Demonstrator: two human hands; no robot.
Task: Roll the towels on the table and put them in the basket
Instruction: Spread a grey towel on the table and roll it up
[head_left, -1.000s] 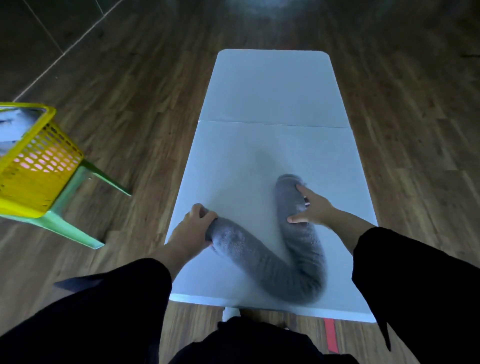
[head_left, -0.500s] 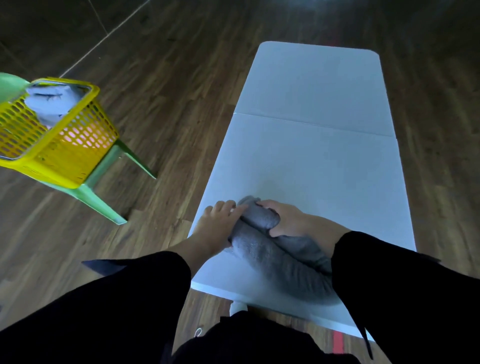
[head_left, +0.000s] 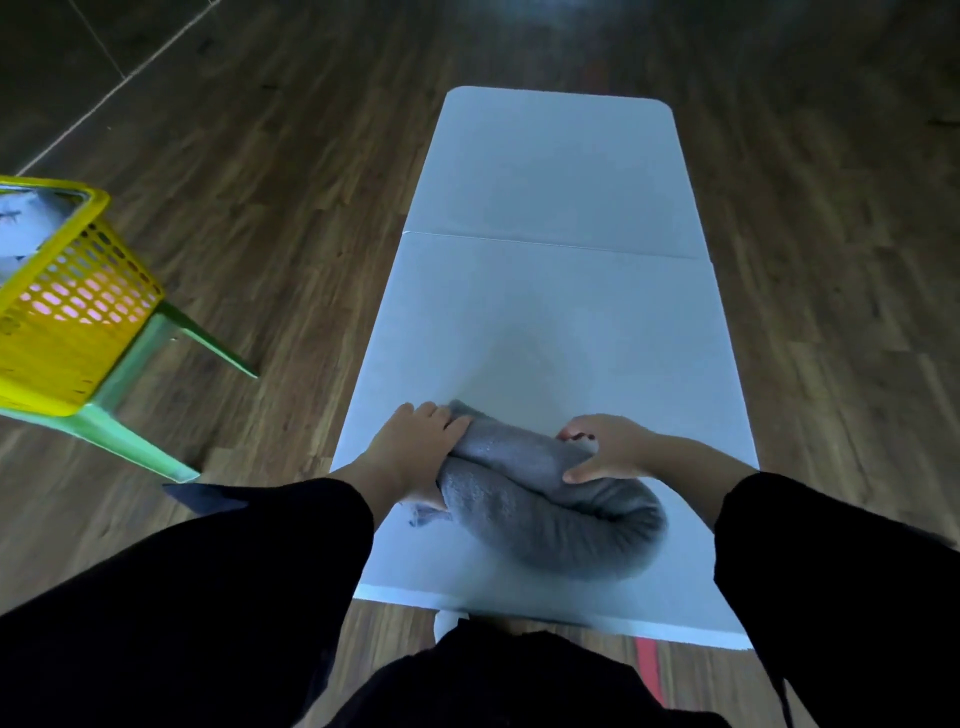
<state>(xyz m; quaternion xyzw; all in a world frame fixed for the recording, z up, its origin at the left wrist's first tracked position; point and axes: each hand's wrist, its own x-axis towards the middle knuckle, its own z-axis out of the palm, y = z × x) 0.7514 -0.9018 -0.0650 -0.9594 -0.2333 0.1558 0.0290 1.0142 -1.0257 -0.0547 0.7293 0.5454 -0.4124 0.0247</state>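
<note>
Grey towel roll (head_left: 550, 519), doubled over, lies at the bench (head_left: 550, 322) near end; left hand (head_left: 410, 452) fingers (head_left: 441, 415) clamp its ends, right hand (head_left: 610, 449) pinches the upper leg. Risk: loose corner unrolls on the lift to the yellow basket (head_left: 67, 322), well left of bench.

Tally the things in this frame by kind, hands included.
Grey towel: 1
Yellow basket: 1
Green stool: 1
White table: 1
Hands: 2 (left hand, right hand)
Total: 6
Pale cloth in the basket is too hidden to count.
</note>
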